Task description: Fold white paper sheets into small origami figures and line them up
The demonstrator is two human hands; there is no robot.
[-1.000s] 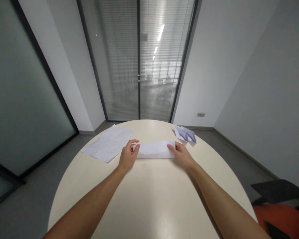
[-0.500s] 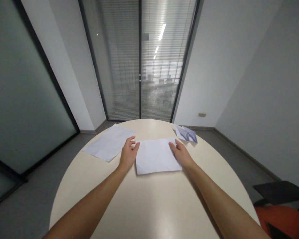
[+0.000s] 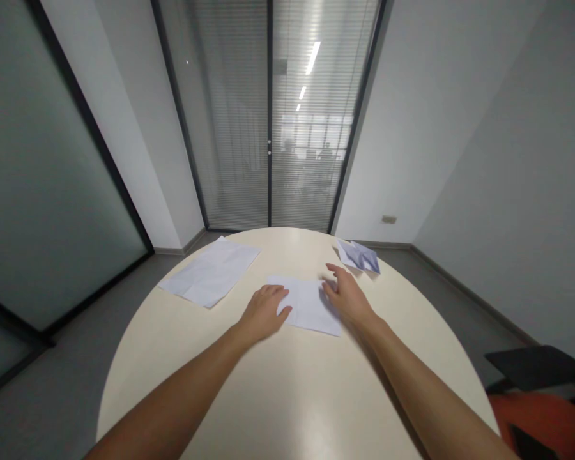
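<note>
A white sheet of paper (image 3: 310, 305) lies on the round cream table (image 3: 287, 390), slightly turned, its left part covered by my left hand (image 3: 267, 312). That hand rests on the sheet with thumb and fingers apart. Over the right edge of the paper is my right hand (image 3: 347, 295), its fingers spread and nothing in them. Whether the right fingertips touch the sheet I cannot tell. A faint crease runs down the paper.
Another white sheet (image 3: 213, 271) lies at the table's far left. At the far right stands a folded, creased paper (image 3: 358, 257). An orange and black chair (image 3: 541, 415) is beside the table at the lower right. Glass doors (image 3: 268, 115) rise beyond it.
The paper, held by both hands before, now lies flatter and slightly turned. My left hand has moved right and nearer, onto the sheet. My right hand has let go and opened.
</note>
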